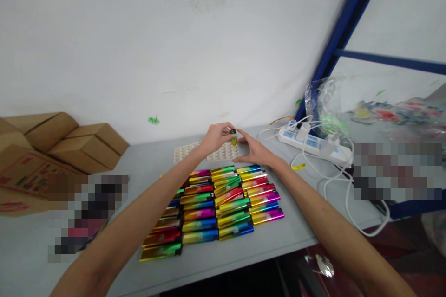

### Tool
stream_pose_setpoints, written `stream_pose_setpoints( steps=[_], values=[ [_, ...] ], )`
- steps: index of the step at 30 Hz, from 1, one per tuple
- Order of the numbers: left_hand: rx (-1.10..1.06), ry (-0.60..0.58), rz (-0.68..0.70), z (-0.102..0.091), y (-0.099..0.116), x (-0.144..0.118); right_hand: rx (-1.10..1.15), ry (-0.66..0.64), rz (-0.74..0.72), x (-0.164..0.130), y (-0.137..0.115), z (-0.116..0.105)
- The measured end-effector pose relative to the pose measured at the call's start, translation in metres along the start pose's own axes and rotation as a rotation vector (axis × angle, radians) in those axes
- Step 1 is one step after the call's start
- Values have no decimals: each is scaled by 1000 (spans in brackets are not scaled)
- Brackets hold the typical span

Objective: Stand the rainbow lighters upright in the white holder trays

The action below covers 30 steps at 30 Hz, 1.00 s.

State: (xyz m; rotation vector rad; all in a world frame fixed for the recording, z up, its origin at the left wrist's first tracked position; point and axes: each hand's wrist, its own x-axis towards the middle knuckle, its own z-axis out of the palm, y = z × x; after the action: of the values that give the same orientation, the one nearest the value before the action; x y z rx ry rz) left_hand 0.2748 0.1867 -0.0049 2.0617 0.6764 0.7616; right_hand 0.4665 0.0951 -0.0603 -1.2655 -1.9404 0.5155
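Note:
My left hand [218, 138] is closed on a small green and yellow lighter [233, 139], held upright with its dark end up, over the right part of a white tray [223, 153] with rows of round holes. At the tray's right end is my right hand [256, 149], thumb and fingers spread apart, its upper fingertips close to the lighter. Whether its thumb touches the tray I cannot tell. Nearer to me lie several columns of shiny lighters [233, 206] in gold, red, blue, green and purple, flat on the grey table [209, 260]. My left forearm hides some of them.
Cardboard boxes [87, 148] stand at the left, near a blurred-out item [94, 213]. On the right lies a white power strip [313, 144] with tangled cables, beside a blue metal frame [334, 37] and clear plastic bags [324, 102]. A white wall [174, 55] rises behind the table.

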Motion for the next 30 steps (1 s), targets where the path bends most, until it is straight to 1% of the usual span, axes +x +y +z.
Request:
stream_pose_setpoints(
  steps=[7, 11, 12, 13, 15, 16, 17, 20, 21, 22, 25, 28, 30],
  values=[
    [133, -33, 9, 0, 0, 1, 1, -1, -4, 1, 1, 0],
    [201, -15, 1, 0, 7, -2, 7, 6, -10, 0, 1, 1],
    [219, 14, 8, 0, 11, -6, 10, 6, -11, 0, 2, 1],
    [252, 66, 27, 0, 16, -11, 12, 4, -11, 0, 2, 1],
    [362, 196, 100, 4, 28, -26, 10, 2, -9, 0, 4, 1],
    [436, 239, 147, 8, 34, -35, 11, 1, -10, 0, 5, 2],
    [489, 207, 181, 13, 39, -44, 16, -2, -16, 0, 7, 2],
    [539, -128, 211, 33, 50, -64, 38, -12, -42, 1, 12, 1],
    [560, -210, 206, 40, 51, -68, 44, -18, -48, 1, 13, 1],
    [587, -259, 195, 47, 51, -69, 49, -24, -50, 2, 14, 0],
    [660, -289, 139, 57, 51, -66, 55, -43, -36, 3, 14, -2],
    [673, -332, 77, 59, 54, -61, 50, -51, -21, 4, 13, -2],
    [667, -349, 66, 58, 56, -60, 43, -46, -21, 4, 13, -2]
  ],
)
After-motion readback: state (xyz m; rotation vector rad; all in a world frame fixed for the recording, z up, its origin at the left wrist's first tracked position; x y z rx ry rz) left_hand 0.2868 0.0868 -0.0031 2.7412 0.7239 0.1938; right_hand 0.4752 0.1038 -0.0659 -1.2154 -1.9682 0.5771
